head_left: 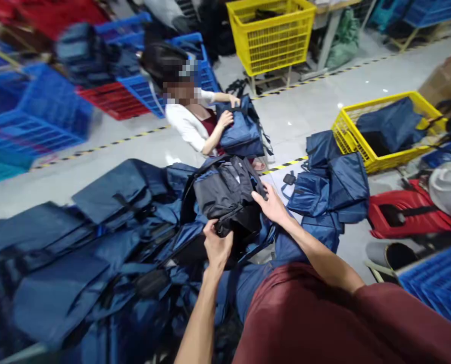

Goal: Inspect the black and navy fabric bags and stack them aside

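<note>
In front of me lies an opened backpack [225, 194], its black inside showing and dark blue cloth around it. My left hand [217, 245] has its fingers curled over the near edge of the black fabric, gripping it. On the right side of the same backpack rests my right hand [272, 205], thumb and fingers spread apart against the cloth. Beneath and to the left spreads a pile of dark blue bags [62, 288]. More folded blue bags [329, 184] lie on the floor to the right.
Across from me a co-worker [191, 121] handles another blue backpack [242, 129]. A yellow crate [377, 162] with blue cloth inside stands at right, another yellow crate [274, 48] at the back. Blue crates [39, 108] fill the left; a red bag [403, 207] lies right.
</note>
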The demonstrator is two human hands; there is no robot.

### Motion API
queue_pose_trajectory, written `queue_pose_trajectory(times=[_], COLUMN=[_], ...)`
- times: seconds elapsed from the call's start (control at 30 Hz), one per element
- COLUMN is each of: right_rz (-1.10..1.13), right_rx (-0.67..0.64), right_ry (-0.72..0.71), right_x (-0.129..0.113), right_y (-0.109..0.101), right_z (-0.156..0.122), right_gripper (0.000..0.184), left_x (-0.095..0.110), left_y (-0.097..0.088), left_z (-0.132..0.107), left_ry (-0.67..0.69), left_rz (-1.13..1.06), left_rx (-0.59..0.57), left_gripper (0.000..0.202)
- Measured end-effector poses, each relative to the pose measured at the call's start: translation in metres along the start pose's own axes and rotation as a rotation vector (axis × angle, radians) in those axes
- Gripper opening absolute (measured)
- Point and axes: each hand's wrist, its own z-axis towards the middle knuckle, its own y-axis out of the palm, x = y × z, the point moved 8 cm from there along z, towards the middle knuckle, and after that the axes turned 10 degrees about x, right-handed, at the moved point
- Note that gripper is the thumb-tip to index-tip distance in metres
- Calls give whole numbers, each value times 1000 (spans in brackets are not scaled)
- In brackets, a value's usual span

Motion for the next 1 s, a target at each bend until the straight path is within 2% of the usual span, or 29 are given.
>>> queue_pose_trajectory(times=[0.1,0.2,0.3,0.4,0.47,0.57,0.63,0.7,0.8,0.9,0.93,1.0], right_rz=[-53,-230,-341,-297,-250,-200,-179,-170,-175,-208,-224,-279], right_rx=[-56,-66,-43,10,23,-6,-17,-18,-14,-37,-72,-203], right_ry=[-3,18,-56,-129,-116,-52,-58,-90,-224,-547,-649,-765], right_x=[-30,-44,-56,-61,-54,-37,-35,-44,-84,-150,-170,-196], right_y=[33,63,72,66,64,67,67,60,39,25,30,57], right_z=[19,31,51,72,78,76,73,73,70,52,45,35], right_gripper=[86,67,49,51,54,56,58,61,63,65,66,65], left_x=[-2,15,42,63,65,58,56,55,47,17,3,-28], left_y=[-1,-13,-43,-69,-64,-31,-14,-11,-34,-74,-84,-93], left_z=[-12,-19,-21,-17,-11,-3,2,5,1,-9,-12,-19], left_ry=[-10,-34,-71,-73,-104,-159,-131,-82,-72,-116,-139,-203], left_rz=[-4,-77,-134,-154,-209,-307,-282,-262,-372,-421,-407,-371], left_rx=[28,27,45,50,-34,-188,-215,-210,-204,-171,-158,-149], left_gripper=[60,60,63,67,70,58,40,29,40,48,46,41])
